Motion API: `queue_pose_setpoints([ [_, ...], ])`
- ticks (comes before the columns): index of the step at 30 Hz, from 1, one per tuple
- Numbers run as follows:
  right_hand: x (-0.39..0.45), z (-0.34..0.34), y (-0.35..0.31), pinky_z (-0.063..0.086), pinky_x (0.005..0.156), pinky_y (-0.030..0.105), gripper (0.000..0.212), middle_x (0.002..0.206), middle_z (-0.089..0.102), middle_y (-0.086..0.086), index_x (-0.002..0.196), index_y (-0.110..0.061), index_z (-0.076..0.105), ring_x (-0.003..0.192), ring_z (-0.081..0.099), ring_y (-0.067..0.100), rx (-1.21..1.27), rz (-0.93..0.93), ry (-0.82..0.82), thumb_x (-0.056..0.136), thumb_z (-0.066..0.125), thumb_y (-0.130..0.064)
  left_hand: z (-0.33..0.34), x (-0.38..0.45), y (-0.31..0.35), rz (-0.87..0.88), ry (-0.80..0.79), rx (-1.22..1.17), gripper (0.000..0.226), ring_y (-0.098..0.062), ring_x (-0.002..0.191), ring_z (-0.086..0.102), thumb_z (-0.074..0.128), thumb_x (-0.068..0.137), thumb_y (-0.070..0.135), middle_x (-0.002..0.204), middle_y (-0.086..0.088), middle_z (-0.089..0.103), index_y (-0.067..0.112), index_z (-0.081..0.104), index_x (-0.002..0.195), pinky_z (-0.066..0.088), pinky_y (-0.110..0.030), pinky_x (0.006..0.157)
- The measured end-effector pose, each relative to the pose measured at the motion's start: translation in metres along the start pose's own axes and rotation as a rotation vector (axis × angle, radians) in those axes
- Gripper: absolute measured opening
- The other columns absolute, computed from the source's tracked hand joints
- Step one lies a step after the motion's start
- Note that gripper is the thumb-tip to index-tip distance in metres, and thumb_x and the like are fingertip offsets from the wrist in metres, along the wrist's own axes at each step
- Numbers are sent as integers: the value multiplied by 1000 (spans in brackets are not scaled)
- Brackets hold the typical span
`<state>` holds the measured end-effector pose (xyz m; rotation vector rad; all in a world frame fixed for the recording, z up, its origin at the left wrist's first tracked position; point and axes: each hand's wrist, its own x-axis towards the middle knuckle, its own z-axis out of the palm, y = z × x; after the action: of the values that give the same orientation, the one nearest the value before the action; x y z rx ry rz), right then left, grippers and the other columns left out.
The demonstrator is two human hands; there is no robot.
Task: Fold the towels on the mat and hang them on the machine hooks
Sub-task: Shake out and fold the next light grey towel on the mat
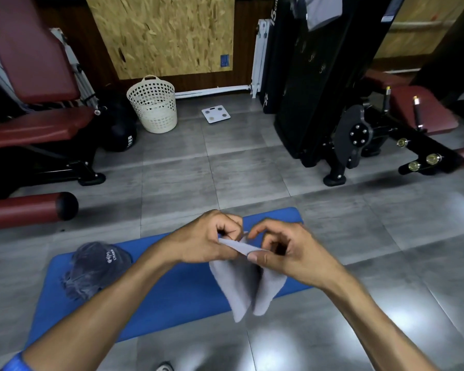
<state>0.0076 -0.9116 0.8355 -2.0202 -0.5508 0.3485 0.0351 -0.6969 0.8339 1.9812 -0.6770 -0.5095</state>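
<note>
A small grey towel [248,285] hangs doubled above the blue mat [172,298], its two halves drooping toward the mat. My left hand [209,243] grips its upper edge with curled fingers. My right hand [284,251] pinches the same edge close beside it, thumb under the cloth. A dark blue crumpled cloth with white lettering [94,269] lies on the mat's left end. Another grey towel [323,12] hangs high on the black weight machine [314,84] at the upper right.
A cream perforated laundry basket [153,104] stands by the wall. A white bathroom scale [215,115] lies on the grey tiled floor. Maroon padded benches [35,76] stand at the left, with more maroon pads [418,108] at the right.
</note>
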Motion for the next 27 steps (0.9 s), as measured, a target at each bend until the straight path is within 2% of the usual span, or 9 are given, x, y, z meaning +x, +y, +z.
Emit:
queue_pose_setpoints([
  [4,3,-11,36,32,53,39,53,56,41,8,62,-8,50,54,38,23,-67,188,-195,80,70,-54,-15,-6,-2,-50,34,-149,50,-23,56,32,72,76,-5,63,-21,37,2,27,54,31,-25,54],
  [7,10,-5,62,39,56,30,48,56,50,-9,55,-20,50,53,46,6,-433,358,-311,75,69,-59,-40,-13,-17,-116,58,-97,49,-26,54,24,73,75,7,58,-18,30,5,28,54,26,-25,52],
  [10,24,5,81,44,64,28,40,69,59,-9,57,-27,49,69,56,9,-710,431,-343,73,66,-59,-62,-21,-38,-172,39,24,51,-18,52,22,73,78,7,54,-10,25,9,28,54,19,-29,50],
  [13,40,6,102,43,68,28,35,75,53,-9,67,-27,46,76,55,12,-813,552,-359,72,65,-57,-86,-25,-67,-190,74,86,52,-17,52,21,73,79,9,53,-4,22,8,27,55,18,-29,49],
  [18,46,7,135,39,68,26,40,74,47,-11,66,-26,39,81,54,14,-734,821,-284,81,63,-54,-129,-39,-132,-207,227,112,53,-12,53,22,75,74,7,54,2,22,11,25,55,18,-28,49],
  [21,27,22,174,40,63,24,54,76,55,-8,60,-26,46,74,56,9,-569,835,-278,64,66,-77,-135,-52,-168,-225,231,143,49,-8,53,23,72,71,20,54,2,24,15,26,54,24,-20,50],
  [23,17,36,191,44,63,23,56,76,58,-12,57,-32,51,71,56,3,-524,767,-312,55,61,-87,-131,-61,-194,-280,181,141,47,-7,53,24,71,72,26,54,4,26,18,28,54,31,-19,59],
  [25,15,50,176,37,53,19,44,56,52,-15,47,-31,53,54,49,2,-400,743,-343,69,74,-62,-126,-71,-218,-379,164,133,50,-7,52,25,76,75,22,52,8,26,19,30,54,27,-27,54],
  [27,17,56,160,24,48,20,53,45,35,-11,40,-22,46,44,32,4,-174,749,-312,77,80,-36,-121,-80,-236,-465,153,133,49,-5,48,26,76,78,12,48,8,28,16,34,54,26,-22,51],
])
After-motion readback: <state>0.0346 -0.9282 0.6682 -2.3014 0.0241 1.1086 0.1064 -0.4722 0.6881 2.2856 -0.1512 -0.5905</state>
